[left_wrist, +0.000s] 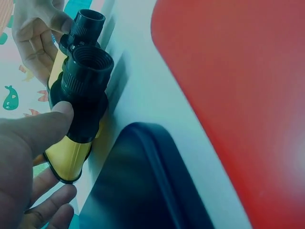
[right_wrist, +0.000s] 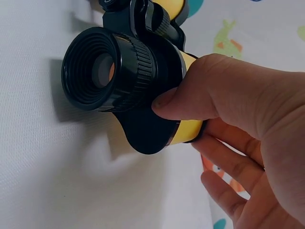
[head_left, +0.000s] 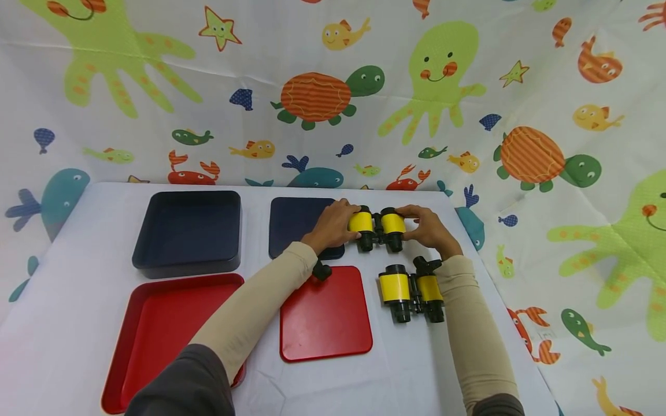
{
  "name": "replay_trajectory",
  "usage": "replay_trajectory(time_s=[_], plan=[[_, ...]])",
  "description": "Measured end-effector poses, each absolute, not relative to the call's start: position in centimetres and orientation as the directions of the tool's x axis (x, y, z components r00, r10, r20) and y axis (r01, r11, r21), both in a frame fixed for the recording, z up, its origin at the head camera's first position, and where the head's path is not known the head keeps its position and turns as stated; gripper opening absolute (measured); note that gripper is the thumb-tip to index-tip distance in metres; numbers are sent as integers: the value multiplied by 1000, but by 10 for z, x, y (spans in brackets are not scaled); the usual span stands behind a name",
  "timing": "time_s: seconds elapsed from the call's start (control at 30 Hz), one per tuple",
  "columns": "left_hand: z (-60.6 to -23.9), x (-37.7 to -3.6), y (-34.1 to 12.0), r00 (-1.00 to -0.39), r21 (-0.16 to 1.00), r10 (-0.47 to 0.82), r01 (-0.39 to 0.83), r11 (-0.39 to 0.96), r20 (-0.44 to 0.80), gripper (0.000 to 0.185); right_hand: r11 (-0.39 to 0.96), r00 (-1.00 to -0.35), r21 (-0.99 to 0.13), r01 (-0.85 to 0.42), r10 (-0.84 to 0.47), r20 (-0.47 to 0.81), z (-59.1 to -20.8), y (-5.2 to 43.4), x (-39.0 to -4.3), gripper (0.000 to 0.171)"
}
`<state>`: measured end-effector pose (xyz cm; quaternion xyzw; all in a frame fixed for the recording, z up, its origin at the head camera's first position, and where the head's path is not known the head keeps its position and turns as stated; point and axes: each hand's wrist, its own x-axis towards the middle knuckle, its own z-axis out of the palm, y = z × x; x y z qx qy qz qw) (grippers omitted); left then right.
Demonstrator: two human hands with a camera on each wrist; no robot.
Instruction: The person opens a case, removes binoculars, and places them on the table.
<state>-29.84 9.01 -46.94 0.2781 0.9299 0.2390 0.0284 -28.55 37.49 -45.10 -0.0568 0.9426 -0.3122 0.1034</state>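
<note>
Left of both hands, a dark blue tray (head_left: 187, 231) and a red tray (head_left: 156, 329) lie on the white cloth (head_left: 93, 300), bare cloth between them. Under the left forearm sit a dark blue lid (head_left: 293, 222) and a red lid (head_left: 325, 312).

The left hand (head_left: 333, 226) and right hand (head_left: 429, 230) each grip one barrel of the yellow-and-black binoculars (head_left: 378, 226), near the table's far edge. A second pair of binoculars (head_left: 411, 290) stands just below the right wrist. No writing is legible. A sea-animal printed curtain (head_left: 447, 75) encloses the table.
</note>
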Motion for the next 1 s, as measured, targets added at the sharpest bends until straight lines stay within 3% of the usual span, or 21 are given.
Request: replay_trajectory(time_s=[0.47, 0.77, 1.0], plan=[[-470, -301, 84, -864, 463, 493, 479, 746, 99, 74, 806, -976, -591, -29, -151, -158, -451, 366, -284, 72], [-470, -295, 74, -857, 366, 494, 510, 779, 143, 83, 879, -982, -477, -15, -102, -158, -454, 348, -280, 82], [-443, -284, 57, -845, 281, 485, 534, 798, 226, 78, 904, -996, -421, -74, -88, -14, -437, 328, -270, 78]])
